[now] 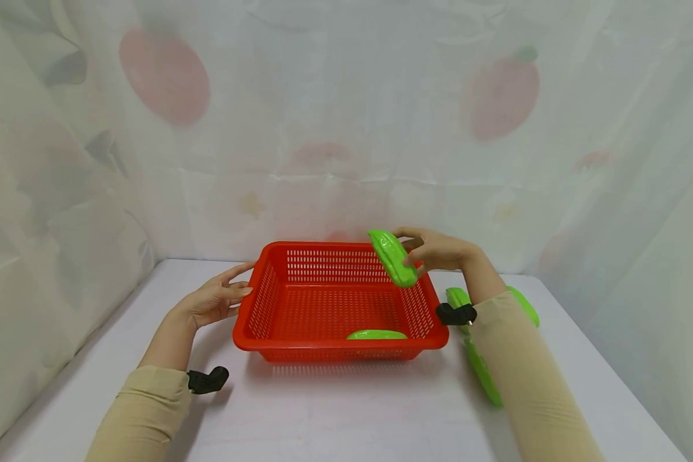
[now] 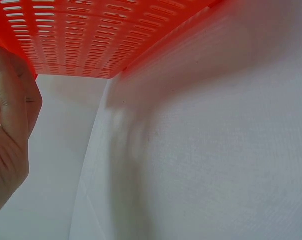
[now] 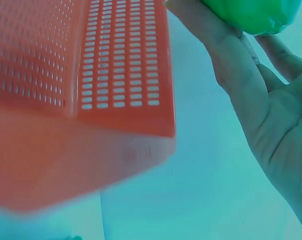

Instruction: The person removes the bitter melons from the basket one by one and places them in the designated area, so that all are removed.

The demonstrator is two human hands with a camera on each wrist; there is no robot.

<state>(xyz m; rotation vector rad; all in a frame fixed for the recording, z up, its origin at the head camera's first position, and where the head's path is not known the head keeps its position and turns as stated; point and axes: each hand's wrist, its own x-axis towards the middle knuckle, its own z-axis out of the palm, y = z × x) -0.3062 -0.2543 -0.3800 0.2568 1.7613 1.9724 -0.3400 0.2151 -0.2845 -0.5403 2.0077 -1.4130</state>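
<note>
A red perforated plastic basket (image 1: 341,344) stands on the table in the head view. My left hand (image 1: 216,300) touches its left rim with extended, spread fingers; the left wrist view shows those fingers (image 2: 13,95) against the basket's side. Over the basket's back right corner, my right hand (image 1: 439,250) pinches a glossy green oblong piece (image 1: 389,256) between thumb and fingers, tilted, above the rim. A similar green piece (image 1: 376,334) lies inside the basket by the front wall, partly hidden by the rim. The right wrist view shows only part of the held piece (image 3: 256,12).
Right of the basket, more green pieces lie on the white table (image 1: 323,417): one long piece (image 1: 482,375), one behind it (image 1: 456,296) and one farther right (image 1: 523,307). My right forearm partly covers them. A pale printed curtain (image 1: 346,128) encloses the back and sides.
</note>
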